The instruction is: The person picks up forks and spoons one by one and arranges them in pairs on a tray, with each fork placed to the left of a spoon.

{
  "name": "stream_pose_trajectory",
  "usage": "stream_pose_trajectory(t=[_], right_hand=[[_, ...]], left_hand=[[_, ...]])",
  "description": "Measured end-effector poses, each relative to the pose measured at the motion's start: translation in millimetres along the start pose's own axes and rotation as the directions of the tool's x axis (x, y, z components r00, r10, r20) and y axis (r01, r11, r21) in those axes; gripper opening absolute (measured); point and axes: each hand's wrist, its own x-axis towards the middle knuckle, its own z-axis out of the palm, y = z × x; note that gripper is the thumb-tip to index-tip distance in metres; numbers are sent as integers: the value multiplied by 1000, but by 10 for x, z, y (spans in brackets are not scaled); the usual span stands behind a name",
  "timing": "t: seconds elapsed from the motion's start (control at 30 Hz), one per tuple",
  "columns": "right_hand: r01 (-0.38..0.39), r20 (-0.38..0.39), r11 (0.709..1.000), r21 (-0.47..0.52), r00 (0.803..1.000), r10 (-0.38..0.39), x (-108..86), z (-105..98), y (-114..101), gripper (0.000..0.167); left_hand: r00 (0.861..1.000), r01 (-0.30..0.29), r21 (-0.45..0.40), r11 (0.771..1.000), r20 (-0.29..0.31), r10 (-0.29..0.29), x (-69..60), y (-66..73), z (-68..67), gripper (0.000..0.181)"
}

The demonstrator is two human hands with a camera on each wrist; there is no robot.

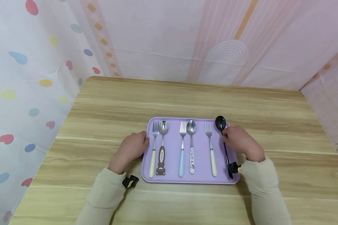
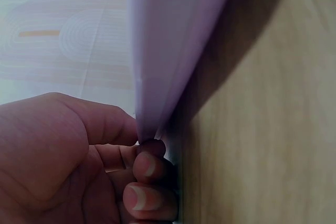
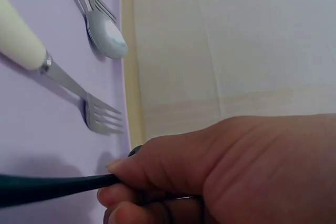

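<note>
A light purple tray (image 1: 171,150) lies on the table, and my left hand (image 1: 131,146) pinches its left rim between thumb and curled fingers, as the left wrist view shows. My right hand (image 1: 239,140) pinches the handle of a black spoon (image 1: 220,122) over the tray's right side. On the tray, from left to right, are a cream-handled fork (image 1: 152,164), a spoon with a brown bear handle (image 1: 161,156), a blue-handled fork (image 1: 181,162), a spoon with a patterned white handle (image 1: 192,159) and another cream-handled fork (image 1: 212,162). In the right wrist view, my hand mostly hides the black spoon's bowl.
The wooden table (image 1: 107,109) extends around the tray on all sides. Behind it hangs a pale pink patterned cloth (image 1: 157,37), and a cloth with coloured dots and hearts (image 1: 22,78) hangs at the left. Each wrist carries a small black camera.
</note>
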Motion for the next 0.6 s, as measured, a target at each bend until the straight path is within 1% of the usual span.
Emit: stream_pose_trajectory(t=[0.1, 0.2, 0.33, 0.6], right_hand=[[11, -8, 1000, 4, 1000, -11, 33, 27, -21, 34], [5, 2, 1000, 23, 1000, -6, 58, 61, -30, 35], [-15, 31, 999, 44, 999, 13, 80, 92, -43, 36], [-47, 57, 997, 56, 997, 44, 99, 114, -54, 35]], left_hand=[[1000, 2, 3, 1000, -5, -2, 4, -2, 9, 23], [1000, 2, 4, 1000, -5, -2, 10, -5, 17, 23], [1000, 10, 7, 1000, -2, -10, 16, -8, 23, 23], [1000, 10, 7, 1000, -1, -10, 7, -10, 14, 23]])
